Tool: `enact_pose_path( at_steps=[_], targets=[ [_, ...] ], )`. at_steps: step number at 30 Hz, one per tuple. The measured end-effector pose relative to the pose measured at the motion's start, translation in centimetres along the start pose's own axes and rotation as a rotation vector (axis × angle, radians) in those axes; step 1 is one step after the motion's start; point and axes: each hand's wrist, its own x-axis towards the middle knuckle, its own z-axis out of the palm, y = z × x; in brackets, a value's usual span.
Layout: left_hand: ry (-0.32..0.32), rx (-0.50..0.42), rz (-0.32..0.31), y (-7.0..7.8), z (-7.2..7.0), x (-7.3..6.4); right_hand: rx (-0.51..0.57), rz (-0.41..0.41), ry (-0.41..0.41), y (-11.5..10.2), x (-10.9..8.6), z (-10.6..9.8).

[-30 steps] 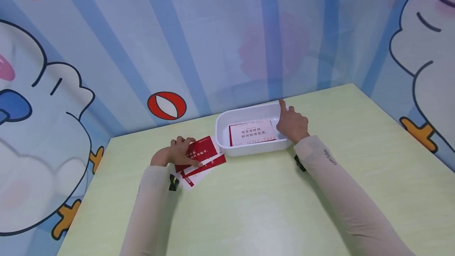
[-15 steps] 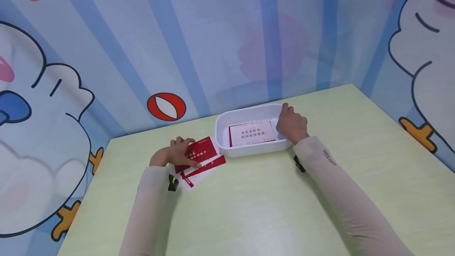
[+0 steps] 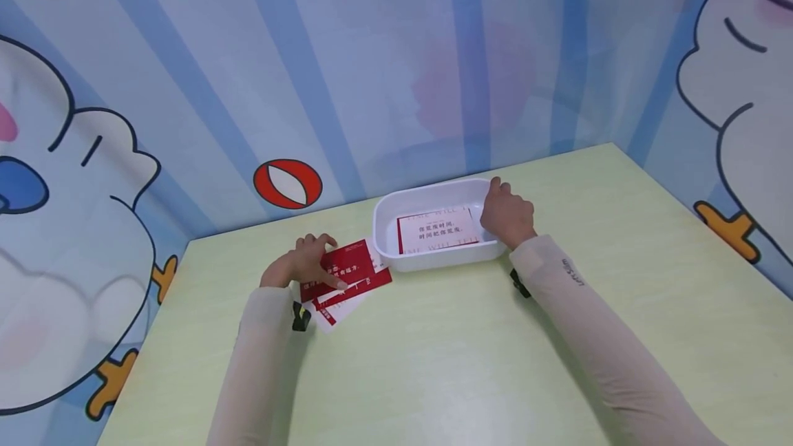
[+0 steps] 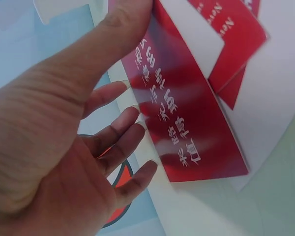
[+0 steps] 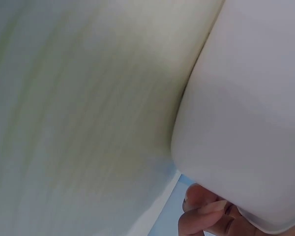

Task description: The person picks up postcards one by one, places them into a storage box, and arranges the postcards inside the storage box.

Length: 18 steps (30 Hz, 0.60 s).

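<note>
My left hand (image 3: 305,261) is at a small overlapping pile of cards on the table. Its thumb lies toward the near side of the top red card (image 4: 174,105), which bears white lettering, and the fingertips meet the card's far long edge. Beneath the red card, white and red cards (image 3: 334,314) stick out. My right hand (image 3: 509,215) grips the right end of a white plastic tub (image 3: 442,261); in the right wrist view its curled fingers (image 5: 199,216) show against the tub's end wall. Inside the tub lies a white card (image 3: 436,232) with a red edge and dark lettering.
The pale yellow-green table (image 3: 421,349) carries the tub and the card pile, with the tub close to the back edge. A blue-striped cartoon backdrop (image 3: 384,74) stands behind the table. The card pile reaches close to the tub's left end.
The top red card has shifted slightly over the cards below, so more of its lettering shows. My right forefinger, stretched out along the rim earlier, is now curled in. The tub stays put.
</note>
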Motion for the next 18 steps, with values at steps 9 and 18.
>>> enact_pose_path(
  at_steps=[9, 18],
  targets=[
    [0.042, -0.085, -0.013, 0.09, -0.23, -0.14, -0.002, 0.001, -0.004, -0.01, 0.07, -0.25],
    [0.053, -0.143, 0.033, -0.32, -0.01, -0.43, 0.006, 0.003, -0.011, -0.11, -0.05, -0.1]
  ],
)
